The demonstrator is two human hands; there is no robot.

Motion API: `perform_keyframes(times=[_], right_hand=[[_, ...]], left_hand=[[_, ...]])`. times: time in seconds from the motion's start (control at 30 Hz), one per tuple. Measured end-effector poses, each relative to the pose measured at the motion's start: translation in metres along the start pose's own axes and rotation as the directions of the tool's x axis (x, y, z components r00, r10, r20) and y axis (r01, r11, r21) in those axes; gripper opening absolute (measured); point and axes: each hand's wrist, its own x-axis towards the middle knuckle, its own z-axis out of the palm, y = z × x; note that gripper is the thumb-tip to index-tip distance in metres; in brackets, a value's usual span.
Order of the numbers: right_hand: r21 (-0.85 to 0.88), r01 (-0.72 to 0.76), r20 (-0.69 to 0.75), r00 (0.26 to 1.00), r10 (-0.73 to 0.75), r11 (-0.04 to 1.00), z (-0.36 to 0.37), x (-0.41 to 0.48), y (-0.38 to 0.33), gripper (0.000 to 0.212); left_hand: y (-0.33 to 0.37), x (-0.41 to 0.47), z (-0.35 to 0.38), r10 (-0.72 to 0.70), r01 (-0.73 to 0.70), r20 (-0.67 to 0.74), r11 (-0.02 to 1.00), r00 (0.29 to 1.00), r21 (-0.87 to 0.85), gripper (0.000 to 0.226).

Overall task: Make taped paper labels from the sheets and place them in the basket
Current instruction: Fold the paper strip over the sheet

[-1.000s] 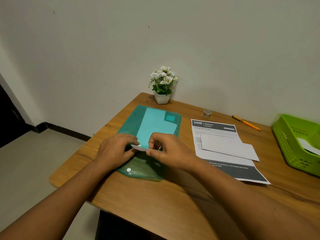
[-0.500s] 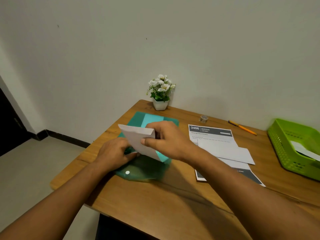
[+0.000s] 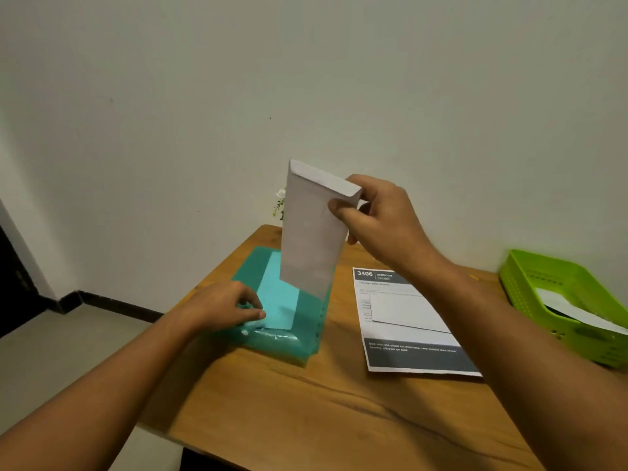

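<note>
One white paper (image 3: 312, 232) pinched upright in right hand (image 3: 380, 219), hiding most of the plant (image 3: 279, 205); left hand (image 3: 224, 307) curled on folder (image 3: 289, 345), grip unclear; basket (image 3: 530, 277) cut off.

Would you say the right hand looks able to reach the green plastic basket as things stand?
Probably yes: the right hand holds the white paper sheet raised above the wooden table, and nothing stands between it and the green plastic basket.

It seemed to be a plain room of a home or small office: a wooden tabletop (image 3: 306, 419) stood against a bare pale wall (image 3: 170, 96), a dark skirting board (image 3: 112, 305) ran at the lower left, and a printed sheet (image 3: 414, 358) and a green basket (image 3: 525, 290) lay at the right.
</note>
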Motion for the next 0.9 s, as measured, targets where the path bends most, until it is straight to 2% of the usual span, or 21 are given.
perform_keyframes(times=[0.13, 0.2, 0.3, 0.37, 0.47, 0.57, 0.63, 0.7, 0.77, 0.9], right_hand=[[-0.042, -0.069, -0.065, 0.996, 0.066, 0.997, -0.011, -0.014, 0.027, 0.014], [-0.028, -0.130, -0.089, 0.988, 0.127, 0.991, -0.015, -0.022, 0.042, 0.016], [0.058, -0.243, -0.092, 0.965, 0.247, 0.968, -0.020, -0.036, 0.065, 0.018], [0.124, -0.305, -0.086, 0.945, 0.316, 0.944, -0.025, -0.046, 0.080, 0.017], [0.235, -0.400, -0.107, 0.895, 0.432, 0.886, -0.032, -0.064, 0.101, 0.013], [0.429, -0.501, -0.139, 0.786, 0.603, 0.752, -0.039, -0.081, 0.122, 0.020], [0.581, -0.565, -0.073, 0.680, 0.730, 0.585, -0.042, -0.091, 0.133, 0.031], [0.699, -0.585, 0.038, 0.605, 0.795, 0.412, -0.044, -0.099, 0.143, 0.034], [0.758, -0.577, 0.115, 0.577, 0.809, 0.303, -0.044, -0.106, 0.152, 0.034], [0.788, -0.571, 0.156, 0.546, 0.823, 0.229, -0.039, -0.114, 0.170, 0.034]], left_hand=[[0.025, 0.018, -0.002, 0.031, -0.048, -0.261, 0.997, 0.965, -0.058, 0.045], [0.047, 0.029, -0.001, 0.048, -0.138, -0.365, 0.964, 0.930, -0.226, 0.054], [0.085, 0.044, 0.003, 0.108, -0.292, -0.359, 0.808, 0.927, -0.511, 0.064], [0.112, 0.055, 0.006, 0.160, -0.359, -0.371, 0.743, 0.915, -0.565, 0.055], [0.140, 0.071, 0.017, 0.139, -0.393, -0.413, 0.669, 0.900, -0.631, 0.028], [0.156, 0.085, 0.034, 0.085, -0.368, -0.420, 0.656, 0.904, -0.659, 0.026], [0.161, 0.094, 0.046, 0.054, -0.336, -0.402, 0.655, 0.914, -0.677, 0.028], [0.164, 0.103, 0.057, 0.021, -0.299, -0.380, 0.657, 0.925, -0.692, 0.030], [0.167, 0.111, 0.067, 0.010, -0.268, -0.349, 0.661, 0.937, -0.701, 0.032], [0.165, 0.123, 0.088, -0.008, -0.201, -0.301, 0.725, 0.954, -0.659, 0.037]])
